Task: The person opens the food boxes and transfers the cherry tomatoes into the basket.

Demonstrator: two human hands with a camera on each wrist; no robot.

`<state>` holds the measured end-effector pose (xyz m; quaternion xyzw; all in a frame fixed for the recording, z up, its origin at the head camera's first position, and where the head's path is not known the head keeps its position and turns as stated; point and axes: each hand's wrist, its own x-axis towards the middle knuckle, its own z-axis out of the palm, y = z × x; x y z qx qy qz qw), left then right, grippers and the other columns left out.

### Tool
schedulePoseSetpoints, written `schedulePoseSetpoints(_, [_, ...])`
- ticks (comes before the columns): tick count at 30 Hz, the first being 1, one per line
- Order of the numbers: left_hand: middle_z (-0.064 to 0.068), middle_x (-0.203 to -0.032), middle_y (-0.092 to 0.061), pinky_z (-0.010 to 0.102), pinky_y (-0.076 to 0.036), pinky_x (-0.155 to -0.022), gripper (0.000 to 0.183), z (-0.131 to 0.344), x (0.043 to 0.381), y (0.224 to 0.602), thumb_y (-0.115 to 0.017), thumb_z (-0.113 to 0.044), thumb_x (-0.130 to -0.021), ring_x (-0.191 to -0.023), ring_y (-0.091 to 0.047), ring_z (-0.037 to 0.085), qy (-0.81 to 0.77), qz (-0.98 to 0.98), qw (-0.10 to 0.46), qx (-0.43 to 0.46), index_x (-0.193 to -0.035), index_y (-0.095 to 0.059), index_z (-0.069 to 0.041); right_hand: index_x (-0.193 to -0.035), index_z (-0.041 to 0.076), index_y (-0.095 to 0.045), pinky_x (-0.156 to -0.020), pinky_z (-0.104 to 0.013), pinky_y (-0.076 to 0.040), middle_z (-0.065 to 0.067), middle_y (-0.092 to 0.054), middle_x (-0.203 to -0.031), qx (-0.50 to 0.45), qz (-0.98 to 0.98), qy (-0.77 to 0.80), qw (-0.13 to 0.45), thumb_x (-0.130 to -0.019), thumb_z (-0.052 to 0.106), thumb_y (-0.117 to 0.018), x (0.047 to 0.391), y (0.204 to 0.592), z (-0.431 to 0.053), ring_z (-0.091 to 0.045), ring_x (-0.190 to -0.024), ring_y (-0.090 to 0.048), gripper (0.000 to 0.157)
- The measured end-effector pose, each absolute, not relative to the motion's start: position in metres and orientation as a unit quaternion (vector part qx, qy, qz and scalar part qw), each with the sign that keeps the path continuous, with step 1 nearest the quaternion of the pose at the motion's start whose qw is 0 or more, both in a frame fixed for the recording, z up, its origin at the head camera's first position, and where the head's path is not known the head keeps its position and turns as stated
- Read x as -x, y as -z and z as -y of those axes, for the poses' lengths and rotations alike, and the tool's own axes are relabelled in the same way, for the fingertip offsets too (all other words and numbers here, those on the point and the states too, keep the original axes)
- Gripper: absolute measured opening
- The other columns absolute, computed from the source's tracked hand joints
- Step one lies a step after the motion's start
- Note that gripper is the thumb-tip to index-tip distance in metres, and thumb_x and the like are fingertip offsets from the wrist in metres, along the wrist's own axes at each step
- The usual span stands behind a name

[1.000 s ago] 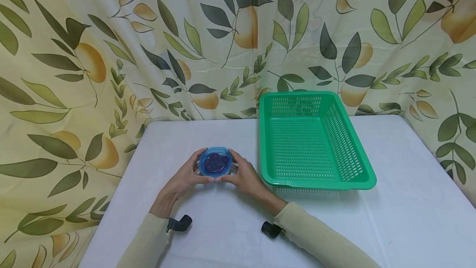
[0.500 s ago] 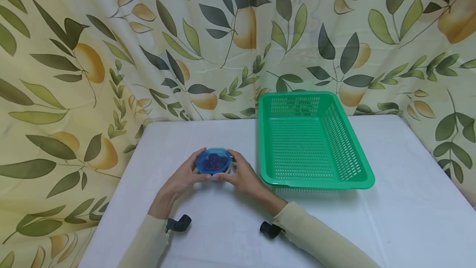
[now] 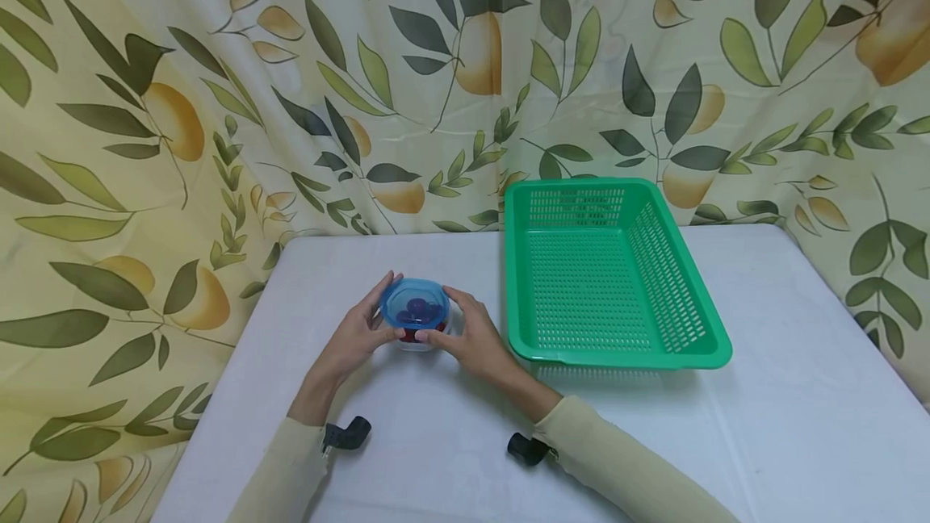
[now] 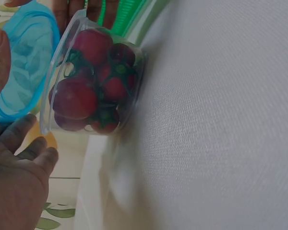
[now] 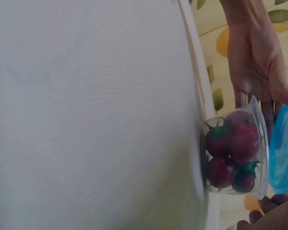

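While both hands hold the round blue lid (image 3: 415,307), it sits just above the clear tub (image 4: 93,81).
Left hand (image 3: 353,336) and right hand (image 3: 471,336) curl their fingers around the smooth see-through lid's edges. Shiny red tomatoes (image 5: 230,155) with green tops fill the thin plastic tub, which stands on the white cloth table (image 3: 763,426), near the green holey basket (image 3: 683,297).
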<state>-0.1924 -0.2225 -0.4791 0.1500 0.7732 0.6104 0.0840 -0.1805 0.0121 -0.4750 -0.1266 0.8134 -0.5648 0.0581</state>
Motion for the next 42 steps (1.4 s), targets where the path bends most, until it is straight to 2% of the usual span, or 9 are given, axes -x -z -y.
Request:
schedulePoseSetpoints(4, [0.003, -0.166, -0.029, 0.026, -0.023, -0.12, 0.093, 0.22, 0.193, 0.478, -0.077, -0.008, -0.087, -0.156, -0.017, 0.025, -0.609, -0.776, 0.058, -0.154, -0.163, -0.024, -0.019, -0.159, 0.011, -0.032, -0.12, -0.063, -0.024, -0.01, -0.035, -0.162, 0.128, -0.806, 0.575, 0.057, -0.088, 0.043, -0.078, 0.182, 0.473, -0.012, -0.034, -0.152, -0.027, 0.091])
schedulePoseSetpoints(9, [0.005, -0.162, -0.038, 0.028, -0.029, -0.118, 0.077, 0.217, 0.194, 0.474, -0.074, -0.013, -0.09, -0.153, -0.028, 0.026, -0.596, -0.789, 0.022, -0.146, -0.158, -0.037, -0.014, -0.161, 0.01, -0.025, -0.122, -0.049, -0.027, -0.009, -0.032, -0.164, 0.164, -0.783, 0.599, 0.02, -0.093, 0.029, -0.073, 0.184, 0.475, -0.011, -0.027, -0.151, -0.03, 0.086])
schedulePoseSetpoints(13, [0.005, -0.151, -0.053, 0.029, -0.039, -0.113, 0.054, 0.213, 0.194, 0.468, -0.069, -0.018, -0.095, -0.144, -0.043, 0.024, -0.583, -0.801, -0.012, -0.133, -0.147, -0.054, -0.012, -0.152, 0.005, -0.044, -0.116, -0.04, -0.037, -0.01, -0.045, -0.156, 0.174, -0.756, 0.63, -0.04, -0.096, 0.013, -0.069, 0.184, 0.47, -0.009, -0.024, -0.145, -0.043, 0.062])
schedulePoseSetpoints(16, [0.01, -0.13, -0.068, 0.029, -0.049, -0.105, 0.034, 0.21, 0.194, 0.465, -0.065, -0.017, -0.099, -0.128, -0.06, 0.025, -0.566, -0.815, -0.042, -0.112, -0.131, -0.066, -0.007, -0.136, 0.005, -0.063, -0.108, -0.034, -0.047, -0.008, -0.063, -0.139, 0.162, -0.743, 0.646, -0.062, -0.097, 0.011, -0.067, 0.186, 0.468, -0.008, -0.021, -0.13, -0.058, 0.04])
schedulePoseSetpoints(18, [0.014, -0.119, -0.072, 0.029, -0.054, -0.099, 0.028, 0.207, 0.195, 0.463, -0.062, -0.018, -0.1, -0.117, -0.066, 0.026, -0.564, -0.818, -0.054, -0.102, -0.123, -0.068, -0.002, -0.128, 0.007, -0.069, -0.099, -0.029, -0.053, -0.005, -0.07, -0.127, 0.154, -0.744, 0.647, -0.069, -0.097, 0.016, -0.067, 0.19, 0.471, -0.006, -0.019, -0.117, -0.066, 0.032])
schedulePoseSetpoints(21, [0.017, -0.116, -0.073, 0.03, -0.058, -0.089, 0.028, 0.205, 0.199, 0.461, -0.061, -0.017, -0.101, -0.107, -0.071, 0.025, -0.59, -0.801, -0.047, -0.084, -0.124, -0.065, -0.001, -0.127, 0.008, -0.069, -0.091, -0.027, -0.057, -0.005, -0.073, -0.115, 0.129, -0.748, 0.647, -0.072, -0.097, 0.017, -0.067, 0.192, 0.466, -0.004, -0.021, -0.103, -0.071, 0.031])
schedulePoseSetpoints(27, [0.015, -0.109, -0.07, 0.036, -0.062, -0.078, 0.041, 0.207, 0.206, 0.459, -0.065, -0.009, -0.099, -0.091, -0.074, 0.017, -0.665, -0.747, -0.012, -0.02, -0.139, -0.057, -0.007, -0.141, 0.012, -0.059, -0.094, -0.031, -0.057, -0.006, -0.071, -0.115, 0.082, -0.746, 0.657, -0.064, -0.099, 0.011, -0.065, 0.195, 0.456, -0.001, -0.018, -0.102, -0.07, 0.042])
schedulePoseSetpoints(35, [0.014, -0.116, -0.061, 0.036, -0.061, -0.083, 0.045, 0.214, 0.211, 0.451, -0.064, -0.002, -0.098, -0.099, -0.071, 0.017, -0.7, -0.714, 0.014, 0.004, -0.141, -0.058, -0.01, -0.147, 0.012, -0.052, -0.102, -0.037, -0.053, -0.006, -0.067, -0.118, 0.052, -0.742, 0.667, -0.044, -0.099, 0.01, -0.064, 0.197, 0.456, 0.003, -0.017, -0.105, -0.066, 0.049])
schedulePoseSetpoints(42, [0.015, -0.122, -0.057, 0.033, -0.059, -0.087, 0.04, 0.216, 0.218, 0.448, -0.065, -0.003, -0.097, -0.098, -0.069, 0.017, -0.713, -0.7, 0.022, 0.035, -0.137, -0.06, -0.006, -0.147, 0.013, -0.051, -0.092, -0.03, -0.057, -0.007, -0.061, -0.126, 0.016, -0.728, 0.685, -0.037, -0.097, 0.009, -0.067, 0.203, 0.463, 0.009, -0.019, -0.113, -0.064, 0.053])
